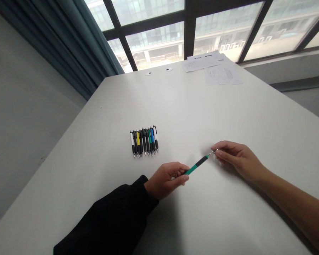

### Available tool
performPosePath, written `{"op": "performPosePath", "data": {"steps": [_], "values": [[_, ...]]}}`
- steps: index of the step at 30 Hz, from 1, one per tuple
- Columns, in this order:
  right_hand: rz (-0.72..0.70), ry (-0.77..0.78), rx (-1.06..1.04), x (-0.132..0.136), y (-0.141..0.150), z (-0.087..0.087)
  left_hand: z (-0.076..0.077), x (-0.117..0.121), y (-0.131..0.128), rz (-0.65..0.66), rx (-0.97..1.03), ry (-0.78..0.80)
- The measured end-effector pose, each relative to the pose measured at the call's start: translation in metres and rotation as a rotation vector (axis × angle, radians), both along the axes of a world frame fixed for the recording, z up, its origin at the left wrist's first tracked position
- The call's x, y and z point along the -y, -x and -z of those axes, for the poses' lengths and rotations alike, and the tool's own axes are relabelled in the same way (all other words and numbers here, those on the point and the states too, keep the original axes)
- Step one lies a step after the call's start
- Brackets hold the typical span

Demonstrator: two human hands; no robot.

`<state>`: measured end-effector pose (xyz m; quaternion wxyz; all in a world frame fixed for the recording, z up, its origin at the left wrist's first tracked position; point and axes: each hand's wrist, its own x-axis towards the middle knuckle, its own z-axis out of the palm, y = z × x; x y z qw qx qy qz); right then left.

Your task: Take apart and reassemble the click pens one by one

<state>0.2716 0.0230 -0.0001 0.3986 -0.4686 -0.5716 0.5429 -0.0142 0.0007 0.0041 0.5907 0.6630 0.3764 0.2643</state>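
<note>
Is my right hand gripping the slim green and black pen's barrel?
No, the left hand grips the slim green and black pen's barrel, while the right hand holds a small silvery piece.

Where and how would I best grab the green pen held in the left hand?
Likely mid-barrel on the green pen, pinched from above across its slant: the left hand covers its rear end, the right hand is by its front end, leaving that stretch bare.

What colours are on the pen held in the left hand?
The pen is green with a black grip; the head view, the only one, shows it.
</note>
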Motion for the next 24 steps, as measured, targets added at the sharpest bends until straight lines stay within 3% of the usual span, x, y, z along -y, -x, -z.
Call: {"op": "performPosePath", "data": {"steps": [2,5,16,24], "values": [[0.026,0.072,-0.152,-0.001,-0.003,0.002,-0.001,-0.001,0.000,0.008,-0.017,-0.027],[0.010,0.129,-0.220,0.000,-0.004,0.003,-0.002,-0.001,0.000,0.019,-0.026,-0.048],[-0.088,0.164,-0.219,0.004,-0.002,-0.002,-0.003,-0.002,0.001,0.045,-0.045,-0.092],[-0.162,0.041,-0.019,0.008,0.001,-0.012,-0.005,-0.002,0.002,0.052,-0.062,-0.127]]}}
